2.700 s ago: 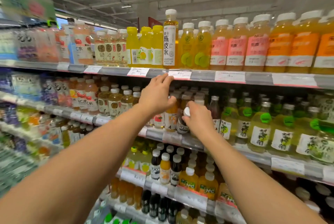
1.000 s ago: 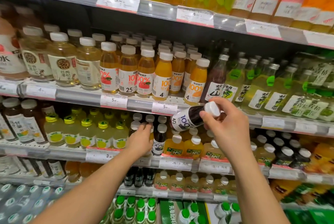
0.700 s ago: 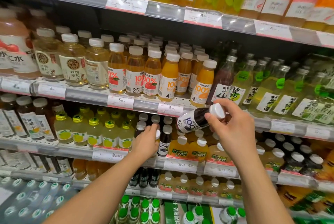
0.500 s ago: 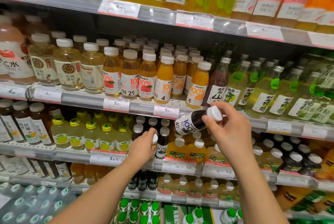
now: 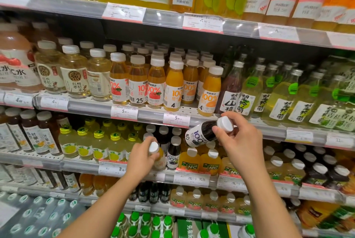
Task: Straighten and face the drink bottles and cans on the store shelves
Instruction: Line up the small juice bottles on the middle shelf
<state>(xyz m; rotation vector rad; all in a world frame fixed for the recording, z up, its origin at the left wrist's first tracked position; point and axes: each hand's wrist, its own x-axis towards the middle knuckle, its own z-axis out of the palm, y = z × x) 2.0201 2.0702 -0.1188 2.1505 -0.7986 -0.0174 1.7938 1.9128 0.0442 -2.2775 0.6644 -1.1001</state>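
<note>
Store shelves (image 5: 153, 115) w/ price tags run across the view, packed w/ juice bottles. Right hand (image 5: 242, 141) pinches a dark bottle (image 5: 201, 134) near its white cap, fingers curled round the neck; bottle is tilted, base pointing left & down, held in the air in front of the shelf edge. Left hand (image 5: 142, 159) grips an orange bottle (image 5: 157, 155) by its upper part, on the lower shelf, just beside a standing dark "100%" bottle (image 5: 173, 153).

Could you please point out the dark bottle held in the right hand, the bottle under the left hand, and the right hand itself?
Dark bottle (image 5: 199, 135): head view, on its label.
Orange bottle (image 5: 153, 147): head view, on its white cap.
Right hand (image 5: 243, 141): head view, on its back.
</note>
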